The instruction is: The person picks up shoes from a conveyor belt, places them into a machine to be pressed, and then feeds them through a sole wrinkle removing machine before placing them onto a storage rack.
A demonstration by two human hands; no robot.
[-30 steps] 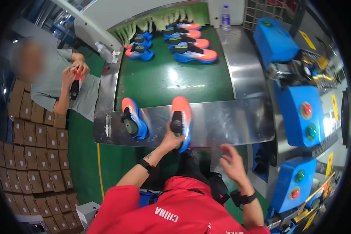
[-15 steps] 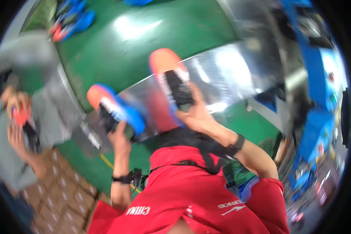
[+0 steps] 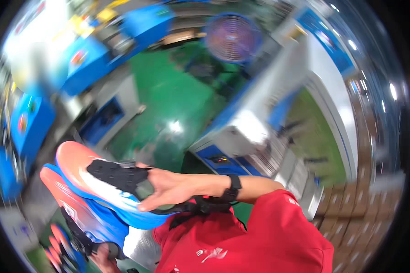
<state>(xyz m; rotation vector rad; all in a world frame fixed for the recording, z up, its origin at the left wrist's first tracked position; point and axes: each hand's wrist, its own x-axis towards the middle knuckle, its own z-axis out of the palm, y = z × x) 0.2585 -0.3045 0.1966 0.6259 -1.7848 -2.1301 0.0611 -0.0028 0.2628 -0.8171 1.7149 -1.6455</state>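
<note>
Two orange, white and blue sneakers with black lacing are in my hands, one overlapping the other at the left. The upper sneaker (image 3: 80,167) is gripped at its collar by my right hand (image 3: 166,185), fingers inside the opening and thumb outside. Below it, my left hand (image 3: 105,258) closes around the heel end of the other sneaker (image 3: 84,222); the lower picture edge cuts off part of that hand. Both toes point up and left, and motion blurs the scene somewhat.
More orange and blue shoes (image 3: 61,243) lie at the lower left. Blue machines (image 3: 82,63) line the upper left, and a round fan (image 3: 232,37) stands on the green floor (image 3: 168,100). A grey-and-blue machine with a conveyor (image 3: 234,141) is ahead; brown cartons (image 3: 351,204) stack at right.
My body has turned away from the metal table, and the co-worker at the left is out of view. Both sneakers have been lifted off the table area and brought together at the left.
</note>
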